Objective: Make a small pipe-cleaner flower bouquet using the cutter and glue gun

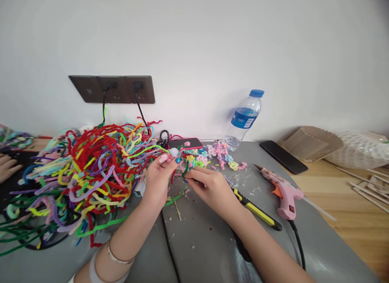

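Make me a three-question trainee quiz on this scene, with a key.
1. True or false: the pink glue gun lies to the left of the pipe-cleaner heap.
2. The bottle has a cap that is: A) red, B) blue, C) yellow.
3. Both hands hold a small fuzzy piece. Which is nearer the glue gun, the left hand or the right hand?

Key: 1 false; 2 B; 3 right hand.

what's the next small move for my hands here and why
I'd probably use the right hand to bend the dark green strand in a little, keeping the left hand steady. The strand sits at the right fingertips, while the left hand pinches the fuzzy pink piece close beside it.
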Motion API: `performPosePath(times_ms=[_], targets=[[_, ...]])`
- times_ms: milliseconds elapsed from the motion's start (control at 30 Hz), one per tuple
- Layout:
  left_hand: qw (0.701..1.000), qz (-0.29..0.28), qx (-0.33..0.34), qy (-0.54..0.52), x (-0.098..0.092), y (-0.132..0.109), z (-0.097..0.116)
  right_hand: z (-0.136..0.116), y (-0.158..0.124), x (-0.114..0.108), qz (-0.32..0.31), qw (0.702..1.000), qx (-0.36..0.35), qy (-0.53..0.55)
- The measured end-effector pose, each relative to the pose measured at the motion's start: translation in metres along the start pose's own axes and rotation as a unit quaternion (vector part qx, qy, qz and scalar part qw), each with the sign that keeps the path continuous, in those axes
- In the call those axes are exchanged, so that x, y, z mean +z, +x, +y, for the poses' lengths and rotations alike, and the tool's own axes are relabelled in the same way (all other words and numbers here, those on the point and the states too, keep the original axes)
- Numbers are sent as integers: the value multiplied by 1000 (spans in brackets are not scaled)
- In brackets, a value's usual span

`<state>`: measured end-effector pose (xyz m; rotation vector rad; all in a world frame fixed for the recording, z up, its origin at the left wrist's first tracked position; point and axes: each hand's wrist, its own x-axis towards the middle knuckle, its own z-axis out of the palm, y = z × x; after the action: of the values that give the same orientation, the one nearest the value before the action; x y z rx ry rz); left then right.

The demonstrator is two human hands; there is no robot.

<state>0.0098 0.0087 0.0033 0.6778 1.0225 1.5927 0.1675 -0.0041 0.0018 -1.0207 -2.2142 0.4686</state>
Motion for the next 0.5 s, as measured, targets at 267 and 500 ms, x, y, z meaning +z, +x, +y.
performPosePath(times_ms=[267,500], targets=[[994,-60,-82,-30,3,-3,0,5,5,0,61,991,82,86],[990,-74,-109,-40,3,-4,0,9,6,-4,64,976,166,122]])
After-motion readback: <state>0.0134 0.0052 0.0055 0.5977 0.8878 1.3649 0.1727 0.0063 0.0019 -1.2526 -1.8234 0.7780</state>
